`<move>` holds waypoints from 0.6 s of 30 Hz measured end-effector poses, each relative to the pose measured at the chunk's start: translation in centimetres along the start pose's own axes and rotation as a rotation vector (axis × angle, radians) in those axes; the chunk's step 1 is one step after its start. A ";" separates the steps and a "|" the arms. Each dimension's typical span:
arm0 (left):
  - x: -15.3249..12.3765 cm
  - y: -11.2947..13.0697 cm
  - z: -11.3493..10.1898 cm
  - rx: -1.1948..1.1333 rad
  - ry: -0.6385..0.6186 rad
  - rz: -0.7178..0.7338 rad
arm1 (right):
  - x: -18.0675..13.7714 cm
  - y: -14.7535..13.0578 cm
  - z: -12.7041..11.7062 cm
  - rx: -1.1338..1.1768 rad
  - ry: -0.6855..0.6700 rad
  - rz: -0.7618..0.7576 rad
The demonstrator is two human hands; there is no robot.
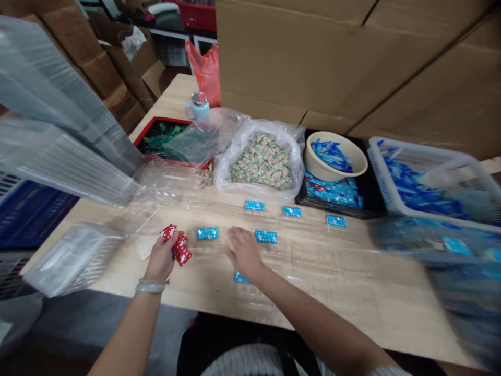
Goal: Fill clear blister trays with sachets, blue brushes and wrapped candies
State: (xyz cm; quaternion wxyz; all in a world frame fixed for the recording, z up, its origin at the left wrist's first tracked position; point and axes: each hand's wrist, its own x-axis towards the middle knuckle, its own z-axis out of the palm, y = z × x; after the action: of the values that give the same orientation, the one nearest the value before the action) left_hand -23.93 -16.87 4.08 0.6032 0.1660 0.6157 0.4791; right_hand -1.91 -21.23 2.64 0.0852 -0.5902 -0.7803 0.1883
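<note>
My left hand [161,261] is closed around several small red packets [182,249] with white patterns. It hovers over the left part of the table, left of a blue packet [207,233]. My right hand [246,255], a little blurred, reaches over the table with its fingers stretched out and nothing visible in them. Just right of its fingers lies another blue packet [266,237]. A further blue packet [241,277] is partly hidden beneath the right wrist. Behind these, more blue packets lie apart in a row, among them one [254,206] in front of the plastic-lined container.
A plastic-lined container [260,162] of small wrapped pieces stands at the back. Right of it are a cream bowl [338,175] of blue sachets and a white basket [430,151]. At left stand clear plastic trays [74,256], a red-rimmed tray [146,128] and a mug [199,108].
</note>
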 end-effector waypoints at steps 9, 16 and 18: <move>-6.3 -5.1 10.6 -0.003 -0.194 -0.311 | -6.0 5.1 -1.1 0.243 0.171 0.396; -11.2 -11.7 20.8 0.006 -0.280 -0.164 | -13.0 9.1 -4.5 0.728 0.414 0.745; -11.1 -12.3 21.7 0.022 -0.256 -0.159 | -14.9 12.9 -5.8 0.612 0.381 0.789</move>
State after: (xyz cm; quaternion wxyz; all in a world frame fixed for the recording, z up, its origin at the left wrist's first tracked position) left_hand 2.67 -23.09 4.92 0.7111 0.1828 0.5501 0.3979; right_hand 15.91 -31.34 4.16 0.3164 -0.8107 -0.3793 0.3143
